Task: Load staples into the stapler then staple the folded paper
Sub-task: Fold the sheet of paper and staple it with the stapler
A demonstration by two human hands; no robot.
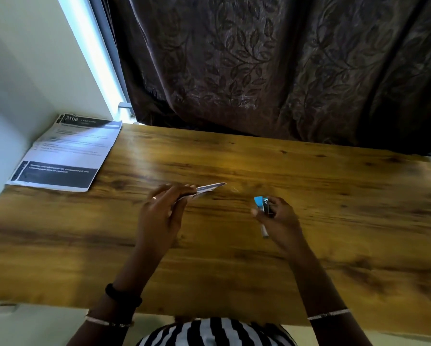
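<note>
Wood desk (pixel 234 245), dark curtain (pixel 259 58) behind.

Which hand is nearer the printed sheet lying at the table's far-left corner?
Left. The left hand, holding the folded paper, is to the right of the printed sheet; the right hand, gripping the blue stapler, is farther right.

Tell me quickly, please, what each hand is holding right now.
Left hand: grips the folded paper by one end.
Right hand: grips the blue stapler.
</note>
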